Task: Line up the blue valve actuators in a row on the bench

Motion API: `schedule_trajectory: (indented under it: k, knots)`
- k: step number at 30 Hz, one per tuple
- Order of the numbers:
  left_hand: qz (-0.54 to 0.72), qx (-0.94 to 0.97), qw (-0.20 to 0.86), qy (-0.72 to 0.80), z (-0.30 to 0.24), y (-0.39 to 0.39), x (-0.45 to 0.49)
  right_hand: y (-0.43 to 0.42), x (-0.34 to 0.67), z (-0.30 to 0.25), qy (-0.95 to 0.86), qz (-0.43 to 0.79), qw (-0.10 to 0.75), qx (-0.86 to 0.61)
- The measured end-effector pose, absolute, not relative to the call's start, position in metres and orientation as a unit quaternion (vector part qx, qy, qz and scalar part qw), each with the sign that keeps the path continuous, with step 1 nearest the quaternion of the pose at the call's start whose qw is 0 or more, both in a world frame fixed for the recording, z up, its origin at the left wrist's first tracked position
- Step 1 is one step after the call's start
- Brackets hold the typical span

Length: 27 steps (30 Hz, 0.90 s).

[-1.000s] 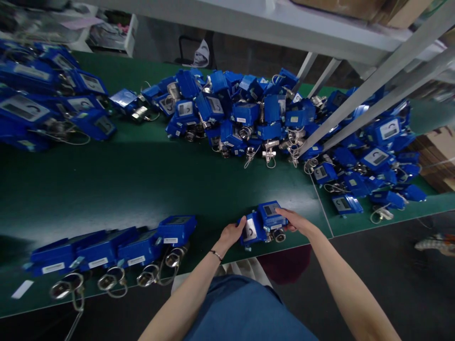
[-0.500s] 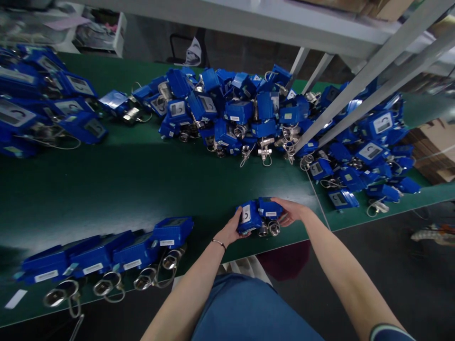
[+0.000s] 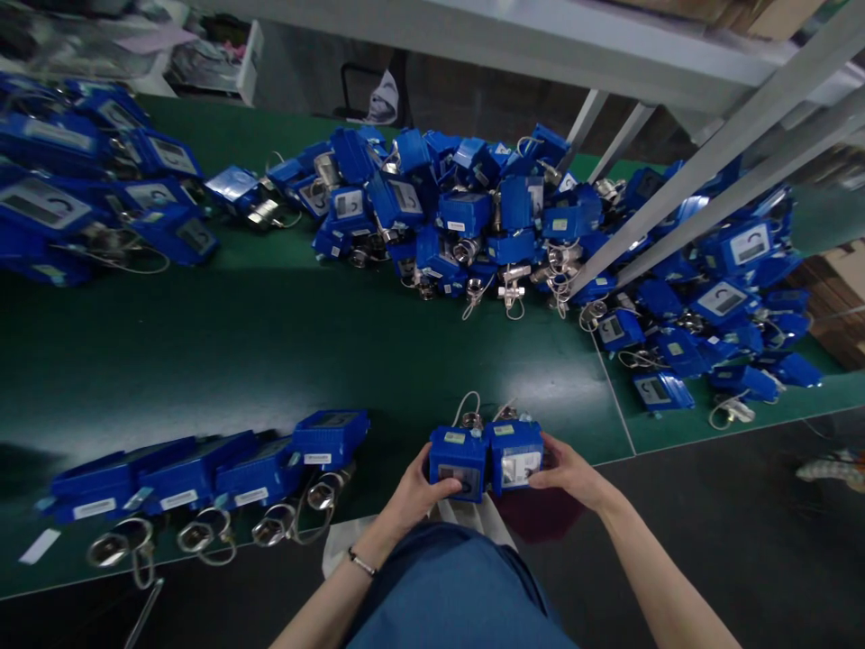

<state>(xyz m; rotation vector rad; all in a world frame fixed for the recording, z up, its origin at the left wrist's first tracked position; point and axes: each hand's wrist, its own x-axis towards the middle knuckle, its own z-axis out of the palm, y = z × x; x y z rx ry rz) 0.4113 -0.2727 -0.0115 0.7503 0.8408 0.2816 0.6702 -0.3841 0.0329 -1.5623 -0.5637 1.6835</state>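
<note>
At the table's front edge my left hand (image 3: 420,491) grips a blue meter (image 3: 457,458), thumb across its display face. My right hand (image 3: 566,473) holds a second blue meter (image 3: 517,455) by its right side. The two meters are side by side, touching or nearly so. Their display faces tilt toward me, and their metal pipe fittings and wire loops point to the far side. Left of my hands, several blue meters (image 3: 330,439) stand in a slanting row, with white labels and hexagonal metal fittings (image 3: 274,525) facing the front edge.
A heap of blue meters (image 3: 466,212) lies along the back of the green table (image 3: 270,351), with another pile (image 3: 166,153) at far left and more (image 3: 720,297) at right. Grey posts (image 3: 666,194) rise through the right pile beneath a shelf (image 3: 527,45). Cardboard (image 3: 834,297) is stacked far right.
Both hands have brought the two meters toward me and turned them, so the metal fittings that faced me now point away. The view has shifted slightly.
</note>
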Motion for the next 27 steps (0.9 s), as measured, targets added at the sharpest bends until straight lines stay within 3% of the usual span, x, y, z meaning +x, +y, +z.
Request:
schedule_trajectory:
  k: [7,11,16,19,23,27]
  knots:
    - [0.146,0.417,0.787,0.43,0.01,-0.273,0.397,-0.366,0.659,0.046,-0.248,0.646,0.345,-0.635]
    - [0.048,0.316,0.792,0.521,0.027,-0.258,0.391,-0.344,0.657,0.045,-0.266,0.661,0.282,-0.643]
    - [-0.045,0.251,0.795,0.55,0.021,-0.227,0.387,-0.309,0.641,0.004,-0.068,0.748,0.132,-0.647]
    - [-0.039,0.295,0.771,0.563,0.012,-0.216,0.382,-0.292,0.631,-0.017,-0.012,0.756,0.094,-0.647]
    - [-0.02,0.44,0.674,0.593,0.017,-0.222,0.372,-0.28,0.622,-0.019,-0.038,0.732,0.122,-0.669]
    - [0.049,0.632,0.508,0.583,0.024,-0.232,0.37,-0.28,0.613,-0.004,-0.222,0.62,0.068,-0.749]
